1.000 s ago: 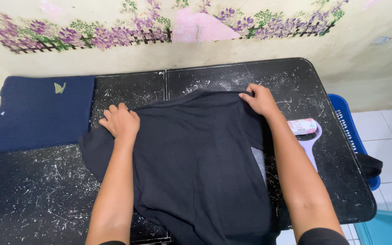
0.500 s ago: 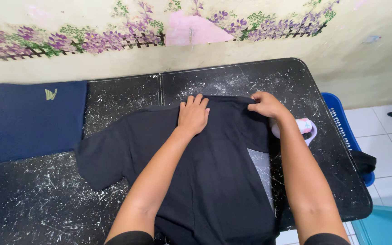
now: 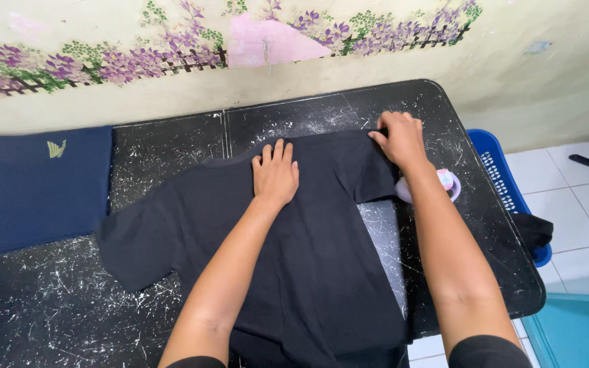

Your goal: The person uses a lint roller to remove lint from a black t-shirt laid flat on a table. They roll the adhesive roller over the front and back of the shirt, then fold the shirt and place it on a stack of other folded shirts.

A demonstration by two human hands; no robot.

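Note:
A black T-shirt [image 3: 308, 252] lies spread on a scratched black table [image 3: 49, 307]. My left hand [image 3: 275, 172] rests flat on the shirt near its collar, fingers spread, holding nothing. My right hand [image 3: 398, 138] presses on the shirt's right shoulder and sleeve at the top edge, fingers on the cloth. The left sleeve [image 3: 138, 238] lies spread out toward the left. The shirt's lower part hangs over the table's near edge between my arms.
A folded navy shirt [image 3: 32, 187] with a small gold emblem lies at the table's left. A pink and lilac lint roller [image 3: 444, 185] sits partly behind my right forearm. A blue basket [image 3: 506, 184] stands right of the table, with a flowered wall behind.
My left hand moved from the left shoulder to the middle near the collar. My right hand pushed the right sleeve outward and flat. The shirt lies flatter now.

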